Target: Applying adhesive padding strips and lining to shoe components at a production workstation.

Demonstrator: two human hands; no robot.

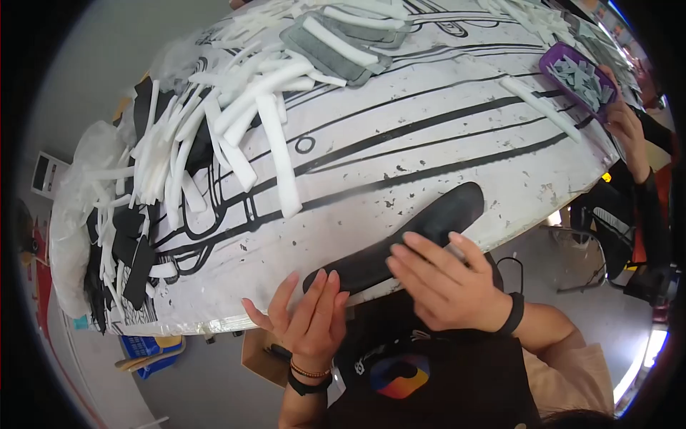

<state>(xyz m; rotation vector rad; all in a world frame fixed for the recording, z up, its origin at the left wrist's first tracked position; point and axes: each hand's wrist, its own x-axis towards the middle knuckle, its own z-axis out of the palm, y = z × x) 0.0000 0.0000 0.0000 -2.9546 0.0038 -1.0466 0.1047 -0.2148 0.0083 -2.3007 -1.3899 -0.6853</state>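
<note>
A long, curved black pad (450, 213) with rounded ends lies along the near edge of the table. My left hand (307, 322) is at the pad's left end, its fingers stretched out and the tips touching or just over the edge. Across the middle of the pad reaches my right hand (450, 282), fingers straight and flat against its near side. Neither hand is wrapped round the pad. The palms and the pad's underside are hidden.
White foam strips (279, 154) pile up at the left, among black pieces (138, 272) and clear plastic (75, 236). Grey pads (336, 50) lie farther back. At the far right, another person's hand (627, 132) touches a purple tray (549, 61) of grey scraps. A single strip (541, 107) lies nearby.
</note>
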